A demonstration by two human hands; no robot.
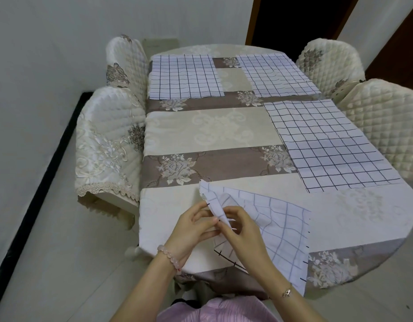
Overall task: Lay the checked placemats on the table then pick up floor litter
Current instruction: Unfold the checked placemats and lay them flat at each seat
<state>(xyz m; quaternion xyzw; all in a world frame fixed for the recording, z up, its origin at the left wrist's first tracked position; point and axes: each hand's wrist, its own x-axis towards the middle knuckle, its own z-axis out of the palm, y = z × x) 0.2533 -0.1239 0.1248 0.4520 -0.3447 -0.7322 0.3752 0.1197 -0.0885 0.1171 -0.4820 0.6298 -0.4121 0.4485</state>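
Note:
Three white placemats with dark checks lie flat on the table: one at the far left, one at the far right, one on the right side. A fourth checked placemat is partly folded over the table's near edge. My left hand and my right hand both pinch its upper left corner, which stands up off the cloth. The rest of it drapes down to the right of my right wrist.
The table wears a cream and brown flowered cloth. Quilted cream chairs stand along the left and right sides. A white wall with a black skirting runs on the left. A dark doorway is behind the table.

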